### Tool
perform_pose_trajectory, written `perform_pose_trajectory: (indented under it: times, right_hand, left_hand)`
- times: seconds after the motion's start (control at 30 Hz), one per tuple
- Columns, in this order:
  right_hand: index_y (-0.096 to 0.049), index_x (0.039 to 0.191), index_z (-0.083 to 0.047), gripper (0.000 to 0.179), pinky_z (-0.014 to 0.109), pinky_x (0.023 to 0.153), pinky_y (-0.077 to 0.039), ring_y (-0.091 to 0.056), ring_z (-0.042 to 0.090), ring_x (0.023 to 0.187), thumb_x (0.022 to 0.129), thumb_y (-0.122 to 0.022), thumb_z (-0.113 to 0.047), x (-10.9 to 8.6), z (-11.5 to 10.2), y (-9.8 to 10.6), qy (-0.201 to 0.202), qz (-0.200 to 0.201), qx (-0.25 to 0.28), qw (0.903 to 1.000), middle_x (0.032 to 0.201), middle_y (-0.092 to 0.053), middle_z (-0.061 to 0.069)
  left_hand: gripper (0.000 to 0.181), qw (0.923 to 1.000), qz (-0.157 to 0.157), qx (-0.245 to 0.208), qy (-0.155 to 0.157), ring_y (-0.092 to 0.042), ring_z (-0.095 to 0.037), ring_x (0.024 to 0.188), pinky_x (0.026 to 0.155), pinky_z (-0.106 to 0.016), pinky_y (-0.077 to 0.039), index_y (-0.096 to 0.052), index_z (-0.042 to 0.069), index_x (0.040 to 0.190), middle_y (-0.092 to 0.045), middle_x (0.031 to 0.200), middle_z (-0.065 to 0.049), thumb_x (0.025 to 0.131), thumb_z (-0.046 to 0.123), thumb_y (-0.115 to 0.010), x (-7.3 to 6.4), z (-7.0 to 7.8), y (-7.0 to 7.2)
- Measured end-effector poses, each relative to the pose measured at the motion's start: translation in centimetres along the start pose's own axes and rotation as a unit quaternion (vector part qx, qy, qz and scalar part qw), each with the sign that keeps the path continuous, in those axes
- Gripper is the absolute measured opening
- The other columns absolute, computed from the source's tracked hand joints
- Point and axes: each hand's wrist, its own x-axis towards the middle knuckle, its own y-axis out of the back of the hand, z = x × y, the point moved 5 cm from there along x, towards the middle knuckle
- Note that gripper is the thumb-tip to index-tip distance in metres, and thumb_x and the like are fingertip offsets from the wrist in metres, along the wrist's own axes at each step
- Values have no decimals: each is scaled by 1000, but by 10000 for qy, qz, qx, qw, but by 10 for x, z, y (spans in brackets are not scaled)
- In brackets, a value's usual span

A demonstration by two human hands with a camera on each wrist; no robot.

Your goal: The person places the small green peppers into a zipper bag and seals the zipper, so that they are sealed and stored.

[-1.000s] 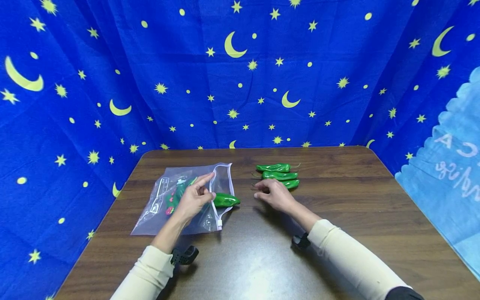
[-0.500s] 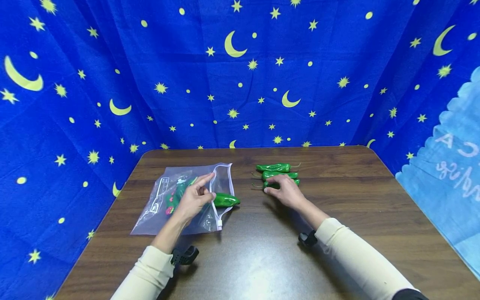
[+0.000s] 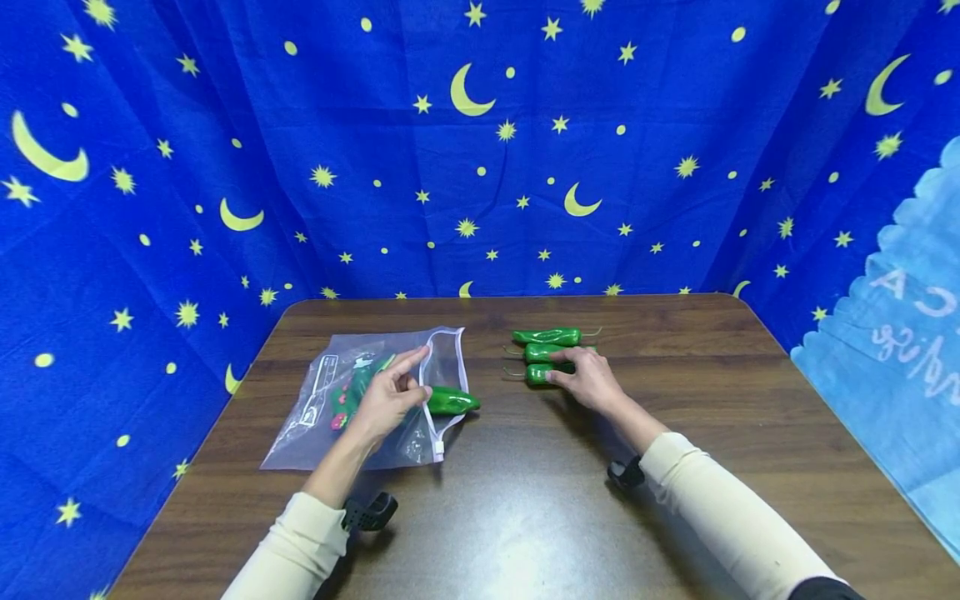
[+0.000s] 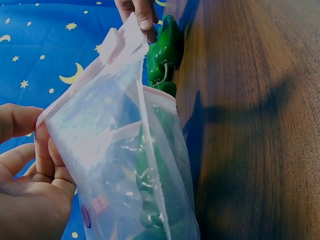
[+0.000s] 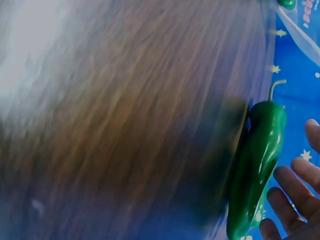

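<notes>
My left hand [image 3: 384, 404] pinches the mouth edge of a clear zip bag [image 4: 100, 135] that lies on the table. A green pepper [image 3: 453, 401] pokes out of the bag's mouth; more green shows through the plastic, partly under the hand. To the right, three long green peppers lie in a row: a far one [image 3: 551, 337], a middle one [image 3: 540, 352] and a near one [image 3: 537, 374]. My right hand [image 3: 588, 382] is over the right end of the near pepper, partly hiding it. In the right wrist view its fingers [image 5: 287, 182] are loosely bent beside a pepper [image 5: 257, 160], not closed around it.
The brown wooden table [image 3: 510, 508] reaches back to a blue curtain [image 3: 480, 150] with moons and stars. A white zip slider [image 3: 439, 450] sits at the bag's near corner. Light blue cloth [image 3: 907, 350] hangs at the right.
My right hand has moved right along the near pepper, from its stem end toward its other end, uncovering the stem. My left hand and the bag have stayed in place.
</notes>
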Motion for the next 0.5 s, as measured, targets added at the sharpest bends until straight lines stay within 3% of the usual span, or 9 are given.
perform_pose_trajectory:
  times: [0.5]
  right_hand:
    - [-68, 111, -6, 37, 54, 90, -37, -55, 38, 111, 82, -70, -30, 3, 17, 7, -36, -2, -339, 9994, 116, -66, 17]
  left_hand:
    - [64, 10000, -11, 12, -56, -46, 1, 66, 57, -13, -38, -41, 3, 141, -41, 142, -12, 80, -7, -59, 1, 0, -1]
